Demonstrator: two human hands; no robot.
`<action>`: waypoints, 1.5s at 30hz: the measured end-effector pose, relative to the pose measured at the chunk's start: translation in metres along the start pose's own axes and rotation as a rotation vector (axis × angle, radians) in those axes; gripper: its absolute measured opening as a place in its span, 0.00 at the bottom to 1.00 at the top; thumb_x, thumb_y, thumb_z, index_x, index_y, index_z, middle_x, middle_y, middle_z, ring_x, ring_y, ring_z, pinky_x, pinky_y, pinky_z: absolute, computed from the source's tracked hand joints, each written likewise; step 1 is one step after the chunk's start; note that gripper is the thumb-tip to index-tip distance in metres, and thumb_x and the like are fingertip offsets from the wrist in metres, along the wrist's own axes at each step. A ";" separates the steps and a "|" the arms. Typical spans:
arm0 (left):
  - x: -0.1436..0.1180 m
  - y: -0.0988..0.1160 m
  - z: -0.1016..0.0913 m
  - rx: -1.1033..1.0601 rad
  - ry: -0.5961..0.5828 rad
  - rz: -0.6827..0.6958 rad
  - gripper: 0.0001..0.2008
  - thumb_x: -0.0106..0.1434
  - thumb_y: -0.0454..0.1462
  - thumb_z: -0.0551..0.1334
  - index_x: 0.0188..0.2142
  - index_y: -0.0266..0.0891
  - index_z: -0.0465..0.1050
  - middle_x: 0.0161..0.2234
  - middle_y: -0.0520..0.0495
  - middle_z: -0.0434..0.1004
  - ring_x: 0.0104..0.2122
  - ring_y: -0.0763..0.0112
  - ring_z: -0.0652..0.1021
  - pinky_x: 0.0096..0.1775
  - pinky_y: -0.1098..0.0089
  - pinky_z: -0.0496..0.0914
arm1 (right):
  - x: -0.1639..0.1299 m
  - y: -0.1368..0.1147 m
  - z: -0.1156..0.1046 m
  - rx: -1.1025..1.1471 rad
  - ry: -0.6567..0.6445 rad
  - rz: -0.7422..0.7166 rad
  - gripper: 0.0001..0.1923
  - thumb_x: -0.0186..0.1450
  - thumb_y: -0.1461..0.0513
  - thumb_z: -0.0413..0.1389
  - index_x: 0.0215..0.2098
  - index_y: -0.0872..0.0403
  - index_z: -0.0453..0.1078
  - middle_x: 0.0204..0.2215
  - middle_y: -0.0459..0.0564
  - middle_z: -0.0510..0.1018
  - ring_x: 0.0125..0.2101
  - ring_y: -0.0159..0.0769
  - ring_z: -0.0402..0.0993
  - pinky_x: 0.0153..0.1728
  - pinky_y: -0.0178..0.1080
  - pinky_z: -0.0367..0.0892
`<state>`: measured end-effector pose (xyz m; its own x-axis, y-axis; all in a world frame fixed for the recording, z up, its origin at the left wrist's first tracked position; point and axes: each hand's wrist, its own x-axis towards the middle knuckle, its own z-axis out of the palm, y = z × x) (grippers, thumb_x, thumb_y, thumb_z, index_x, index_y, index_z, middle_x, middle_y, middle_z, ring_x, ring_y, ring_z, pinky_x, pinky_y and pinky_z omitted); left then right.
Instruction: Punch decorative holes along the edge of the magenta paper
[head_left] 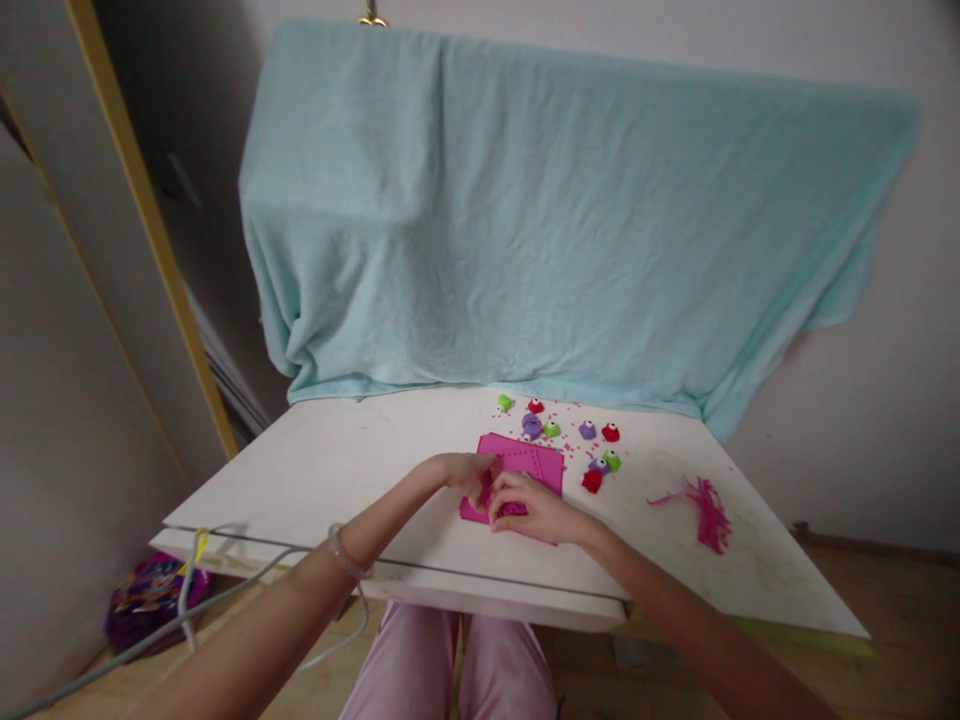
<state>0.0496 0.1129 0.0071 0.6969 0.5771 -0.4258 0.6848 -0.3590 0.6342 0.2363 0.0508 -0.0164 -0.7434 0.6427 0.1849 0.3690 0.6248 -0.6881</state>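
White tabletop [337, 460] bore a roughly square magenta sheet [550, 468]

Left hand [466, 474] and right hand [538, 508] worked side by side directly over the sheet, about equally near, fingers curled inward; whether they gripped anything could not be told. Small googly-eyed pieces [531, 427] lay beyond and rightward, magenta shreds [709, 515] farther right; pale-blue cloth [600, 240] hung behind

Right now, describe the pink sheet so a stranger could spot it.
Find the white table below the draped blue cloth. The pink sheet lies there beneath the left hand and right hand. It is flat and straight-edged, unlike the tangled pink strands to its right.
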 end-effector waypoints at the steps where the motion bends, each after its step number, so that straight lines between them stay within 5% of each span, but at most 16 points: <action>1: 0.001 -0.001 0.000 -0.007 -0.004 0.006 0.24 0.41 0.31 0.69 0.39 0.35 0.66 0.30 0.52 0.69 0.32 0.67 0.70 0.30 0.73 0.64 | -0.001 0.000 -0.001 0.015 -0.007 -0.004 0.07 0.60 0.57 0.61 0.33 0.52 0.74 0.39 0.48 0.71 0.43 0.35 0.68 0.47 0.39 0.60; 6: 0.004 -0.010 0.001 -0.031 -0.009 0.019 0.24 0.42 0.34 0.71 0.39 0.37 0.64 0.29 0.54 0.66 0.31 0.69 0.69 0.31 0.73 0.64 | -0.009 -0.003 -0.008 0.082 -0.036 0.012 0.08 0.59 0.56 0.61 0.32 0.53 0.75 0.40 0.50 0.71 0.44 0.36 0.68 0.48 0.40 0.62; 12: 0.000 -0.009 -0.002 0.040 -0.034 0.017 0.29 0.40 0.39 0.72 0.41 0.38 0.63 0.34 0.52 0.67 0.33 0.68 0.69 0.34 0.72 0.64 | -0.014 -0.007 -0.019 0.111 -0.022 0.029 0.19 0.55 0.56 0.64 0.44 0.51 0.71 0.42 0.50 0.74 0.46 0.39 0.68 0.50 0.43 0.62; 19: -0.001 0.001 0.000 0.119 0.009 0.007 0.31 0.39 0.42 0.72 0.42 0.35 0.64 0.36 0.49 0.70 0.34 0.65 0.70 0.34 0.71 0.64 | -0.006 -0.004 -0.018 0.097 -0.023 0.027 0.10 0.60 0.56 0.60 0.37 0.52 0.74 0.39 0.50 0.74 0.42 0.36 0.70 0.46 0.39 0.64; 28: 0.000 -0.001 0.000 0.137 0.000 -0.019 0.33 0.38 0.44 0.72 0.42 0.36 0.63 0.35 0.49 0.69 0.33 0.64 0.70 0.33 0.70 0.64 | -0.010 0.006 -0.019 0.158 -0.032 0.026 0.11 0.59 0.54 0.60 0.33 0.52 0.76 0.36 0.49 0.72 0.38 0.35 0.71 0.42 0.38 0.66; 38: 0.003 -0.005 0.000 0.145 -0.042 -0.030 0.36 0.36 0.47 0.73 0.42 0.38 0.61 0.38 0.48 0.70 0.36 0.63 0.71 0.35 0.69 0.65 | -0.028 0.012 -0.030 0.149 -0.068 0.057 0.12 0.57 0.53 0.63 0.36 0.51 0.77 0.40 0.49 0.72 0.42 0.36 0.70 0.46 0.38 0.64; 45: 0.001 -0.003 0.002 0.212 0.038 0.000 0.32 0.41 0.52 0.69 0.40 0.38 0.63 0.38 0.48 0.70 0.36 0.62 0.72 0.34 0.70 0.64 | -0.023 0.009 -0.034 0.132 -0.078 0.023 0.19 0.56 0.53 0.64 0.43 0.51 0.73 0.40 0.49 0.74 0.42 0.37 0.70 0.45 0.39 0.64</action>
<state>0.0488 0.1124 0.0037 0.6910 0.6028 -0.3990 0.7173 -0.5030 0.4822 0.2757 0.0568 -0.0036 -0.7783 0.6169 0.1167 0.3137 0.5431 -0.7789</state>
